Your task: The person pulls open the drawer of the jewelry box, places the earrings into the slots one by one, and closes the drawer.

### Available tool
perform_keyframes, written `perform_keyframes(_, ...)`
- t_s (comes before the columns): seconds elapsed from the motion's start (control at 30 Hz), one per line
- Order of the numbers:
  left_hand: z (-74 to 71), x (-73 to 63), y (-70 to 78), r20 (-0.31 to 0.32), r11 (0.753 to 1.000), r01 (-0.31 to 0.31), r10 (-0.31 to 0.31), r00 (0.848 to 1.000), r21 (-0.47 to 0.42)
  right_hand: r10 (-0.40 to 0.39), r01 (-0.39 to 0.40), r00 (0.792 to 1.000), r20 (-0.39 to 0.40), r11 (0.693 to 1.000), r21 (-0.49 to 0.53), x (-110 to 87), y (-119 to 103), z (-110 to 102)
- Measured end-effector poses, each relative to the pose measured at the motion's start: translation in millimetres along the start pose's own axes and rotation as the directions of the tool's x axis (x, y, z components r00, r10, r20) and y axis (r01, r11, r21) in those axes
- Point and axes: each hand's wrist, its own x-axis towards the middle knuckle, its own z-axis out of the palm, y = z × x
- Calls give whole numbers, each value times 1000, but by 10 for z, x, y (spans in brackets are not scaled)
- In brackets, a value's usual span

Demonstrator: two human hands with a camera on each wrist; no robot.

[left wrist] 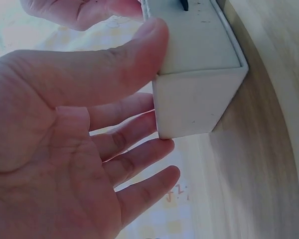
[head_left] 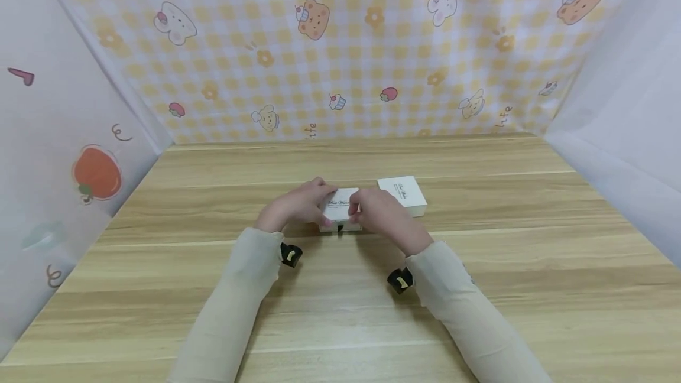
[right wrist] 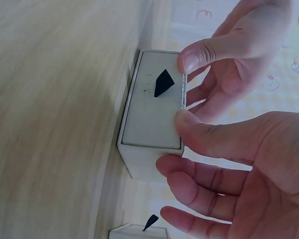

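Between the left hand [head_left: 300,203] and right hand [head_left: 391,214] in the head view, holding a white box [head_left: 339,207] from both sides, lettered top upward and black tab [head_left: 340,228] toward the sleeves [head_left: 229,306]; just right of the grip, partly behind the right hand, a second box [head_left: 407,194] on the wooden table [head_left: 340,324]. In the left wrist view, curled round the box's end: thumb on the tabbed face's upper edge, fingers spread toward the far side. In the right wrist view, pinching the opposite corner: thumb on that same edge, fingertips at the end wall; beyond those fingertips, cut off by the frame, another tabbed box.
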Motion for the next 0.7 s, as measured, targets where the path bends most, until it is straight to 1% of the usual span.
perform_keyframes(0.17, -5, 4, -5, -10, 1000, -5, 5, 1000, 5, -1, 0, 1000, 10, 1000, 31, 12, 34, 2)
perform_keyframes(0.37, 0, 26, -35, -28, 999, -30, 29, 999, -37, -15, 15, 1000, -11, 1000, 26, 22, 80, 18)
perform_keyframes(0.57, 9, 54, -49, -39, 997, -24, 21, 999, -79, -6, 7, 1000, -18, 1000, 30, 27, 108, 19)
perform_keyframes(0.7, 13, 69, -59, -49, 996, -30, 26, 998, -90, 6, -5, 1000, -22, 999, 40, 44, 123, 26)
